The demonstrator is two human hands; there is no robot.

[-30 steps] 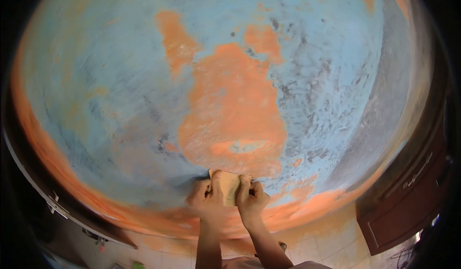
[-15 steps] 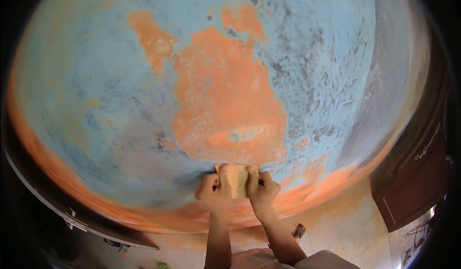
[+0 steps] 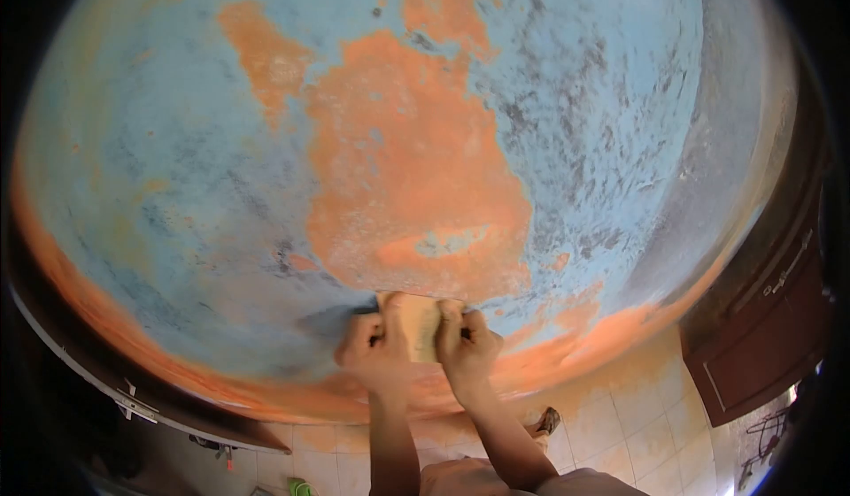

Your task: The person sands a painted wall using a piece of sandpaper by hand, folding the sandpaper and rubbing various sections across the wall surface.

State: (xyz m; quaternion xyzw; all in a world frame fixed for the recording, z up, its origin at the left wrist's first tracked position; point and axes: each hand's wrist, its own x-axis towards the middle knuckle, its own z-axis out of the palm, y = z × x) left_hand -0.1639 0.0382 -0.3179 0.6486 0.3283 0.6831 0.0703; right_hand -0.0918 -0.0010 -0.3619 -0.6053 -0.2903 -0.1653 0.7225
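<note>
Fitted with two bare hands, left hand (image 3: 367,344) and right hand (image 3: 471,341), of matching build. Terminates in bare fingers (image 3: 397,312), rounded at the knuckles; blurred on the left side, nail detail not readable. Continues into smooth, slim, bare forearms (image 3: 395,443), narrow at the wrists and widening toward the elbows. Clothed along the lower border of the view in a pale, greyish garment (image 3: 591,484), plain in the visible portion, cut off by the border. Shod in a brown shoe (image 3: 550,420), mottled dark and light, rounded in outline; too small for finer detail.
</note>
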